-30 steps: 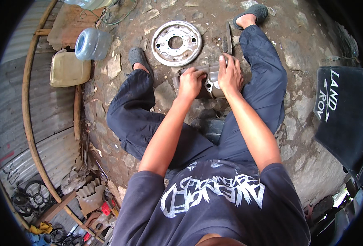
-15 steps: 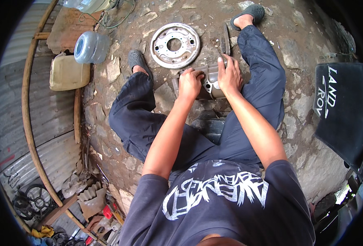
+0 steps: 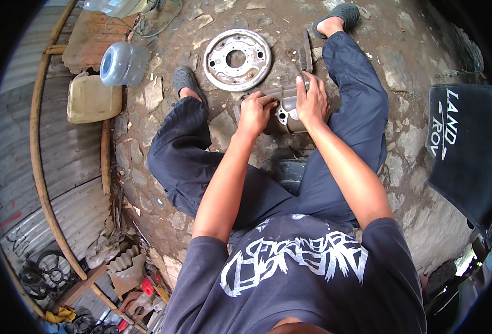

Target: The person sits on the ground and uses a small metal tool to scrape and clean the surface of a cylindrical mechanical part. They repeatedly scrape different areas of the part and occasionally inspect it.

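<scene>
I'm having both hands on a brownish metal part (image 3: pixel 282 127), which is sitting on the stony ground (image 3: pixel 399 72) between my spread legs, just this side of a round metal plate (image 3: pixel 237 73). My left hand (image 3: pixel 255 114) is curling mostly closed over the part's left half, its fingers bending in against the upper side; its fingertips are turning away from view, so I'm not able to tell whether they are pinching something small there. My right hand (image 3: pixel 311 104) is lying over the right end, loosely opened, with the thumb standing apart from the fingers and the fingers reaching over toward the far side; it is touching the part without visibly clasping it. Between my two hands a pale flange (image 3: pixel 282 116) with holes in it is showing. A long, narrow tool (image 3: pixel 307 50) is lying beyond my right hand, its near end close to my fingers. My left sandal (image 3: pixel 187 80) is resting near the plate's left side, and my right sandal (image 3: pixel 346 16) is resting farther out, past the tool. A dark object (image 3: pixel 286 171) is showing between my thighs, nearer to me than the part.
</scene>
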Motion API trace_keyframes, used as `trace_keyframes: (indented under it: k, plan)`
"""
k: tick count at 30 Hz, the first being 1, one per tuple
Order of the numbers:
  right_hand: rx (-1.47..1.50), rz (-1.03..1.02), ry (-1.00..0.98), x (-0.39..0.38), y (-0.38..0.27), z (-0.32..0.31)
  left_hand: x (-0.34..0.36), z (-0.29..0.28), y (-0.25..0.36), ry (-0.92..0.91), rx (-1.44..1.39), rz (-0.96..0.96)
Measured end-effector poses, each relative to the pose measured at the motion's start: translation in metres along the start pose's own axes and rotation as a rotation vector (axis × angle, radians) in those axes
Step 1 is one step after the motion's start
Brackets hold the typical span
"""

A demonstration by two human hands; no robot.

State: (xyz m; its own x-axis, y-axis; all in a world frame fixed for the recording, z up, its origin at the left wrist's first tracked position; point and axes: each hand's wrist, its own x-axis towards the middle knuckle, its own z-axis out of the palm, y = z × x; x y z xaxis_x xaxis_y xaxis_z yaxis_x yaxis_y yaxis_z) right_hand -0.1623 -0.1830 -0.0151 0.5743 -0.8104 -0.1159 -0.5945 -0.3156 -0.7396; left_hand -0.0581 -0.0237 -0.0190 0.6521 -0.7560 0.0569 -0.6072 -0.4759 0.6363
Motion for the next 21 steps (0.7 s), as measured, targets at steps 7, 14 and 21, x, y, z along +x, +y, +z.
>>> trace_keyframes:
  k: [7,14,21]
  plan:
    - [-0.002,-0.018,0.02,0.002,0.007,0.001,-0.004,-0.027,-0.007,-0.205,0.034,0.033]
    - [-0.025,-0.003,0.026,0.003,0.003,0.004,0.002,-0.014,-0.003,-0.113,-0.019,0.099]
    - [0.005,-0.018,0.032,0.003,0.006,0.001,-0.003,-0.024,-0.022,-0.174,-0.061,0.115]
